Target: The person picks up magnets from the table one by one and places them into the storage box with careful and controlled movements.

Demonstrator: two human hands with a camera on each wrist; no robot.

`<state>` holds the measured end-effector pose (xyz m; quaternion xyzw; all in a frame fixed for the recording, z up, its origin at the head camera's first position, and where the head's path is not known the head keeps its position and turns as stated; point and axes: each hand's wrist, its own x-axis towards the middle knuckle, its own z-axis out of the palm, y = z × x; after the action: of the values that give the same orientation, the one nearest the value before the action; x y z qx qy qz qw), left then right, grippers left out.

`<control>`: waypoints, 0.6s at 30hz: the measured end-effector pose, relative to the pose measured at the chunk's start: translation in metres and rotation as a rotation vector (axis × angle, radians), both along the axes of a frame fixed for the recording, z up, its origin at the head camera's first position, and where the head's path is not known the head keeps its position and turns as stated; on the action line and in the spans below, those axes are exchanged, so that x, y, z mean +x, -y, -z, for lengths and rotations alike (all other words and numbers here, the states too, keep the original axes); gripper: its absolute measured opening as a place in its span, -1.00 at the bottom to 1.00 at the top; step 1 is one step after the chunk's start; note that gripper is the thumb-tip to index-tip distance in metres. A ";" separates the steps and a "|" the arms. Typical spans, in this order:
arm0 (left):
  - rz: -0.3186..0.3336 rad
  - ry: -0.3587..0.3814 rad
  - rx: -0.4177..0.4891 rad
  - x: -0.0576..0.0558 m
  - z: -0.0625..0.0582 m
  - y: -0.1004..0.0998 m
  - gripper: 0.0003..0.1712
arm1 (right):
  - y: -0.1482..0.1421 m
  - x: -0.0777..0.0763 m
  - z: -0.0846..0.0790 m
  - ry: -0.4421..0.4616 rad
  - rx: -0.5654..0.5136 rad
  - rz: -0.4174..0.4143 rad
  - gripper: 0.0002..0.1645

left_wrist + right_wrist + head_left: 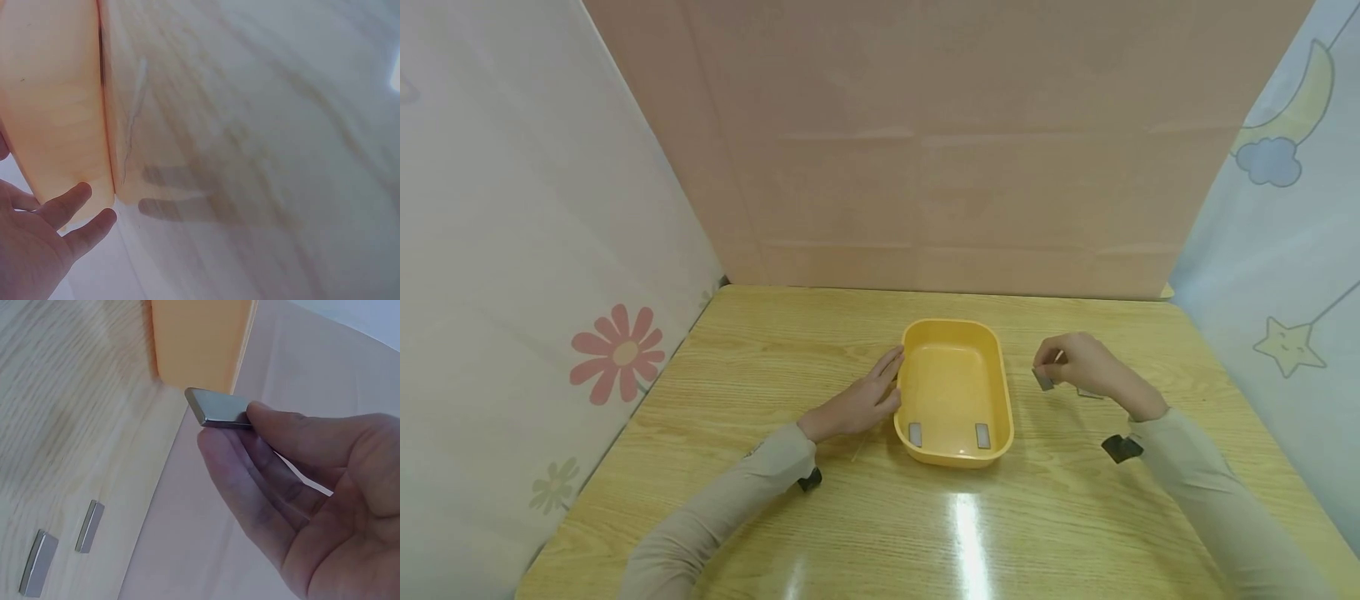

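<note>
A yellow plastic bin (951,375) stands on the table, with two small grey rectangular blocks inside near its front end, one at the left (915,434) and one at the right (982,436). Against the bin's left side rests my left hand (867,402), its fingers extended along the outer wall. To the right of the bin, my right hand (1086,365) pinches a flat shiny metal block (215,409) between thumb and fingers, above the table. Two similar metal blocks, a nearer one (39,562) and a farther one (90,526), lie on the table by this hand.
The wooden table (760,358) ends at a pinkish backdrop (917,183). Patterned white curtains hang at the left (535,208) and at the right (1292,275). Light glares off the tabletop in front of the bin.
</note>
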<state>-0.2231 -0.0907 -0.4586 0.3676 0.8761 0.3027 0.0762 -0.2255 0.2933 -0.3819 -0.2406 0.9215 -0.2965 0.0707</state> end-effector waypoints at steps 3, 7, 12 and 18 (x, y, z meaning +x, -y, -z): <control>-0.002 0.012 0.000 0.000 0.000 0.000 -0.27 | 0.004 0.000 -0.003 -0.007 0.000 0.002 -0.95; -0.005 0.015 -0.006 0.000 -0.001 0.000 -0.27 | 0.007 0.000 -0.005 -0.014 -0.001 -0.006 -0.96; -0.004 0.007 -0.009 -0.001 -0.001 0.000 -0.27 | 0.009 -0.001 -0.005 -0.021 -0.011 -0.010 -0.95; -0.008 0.005 -0.004 -0.001 -0.001 0.000 -0.28 | 0.010 -0.003 -0.005 -0.023 -0.029 -0.008 -0.95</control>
<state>-0.2237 -0.0909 -0.4578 0.3630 0.8780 0.3022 0.0778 -0.2283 0.2834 -0.3767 -0.2486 0.9168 -0.3071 0.0579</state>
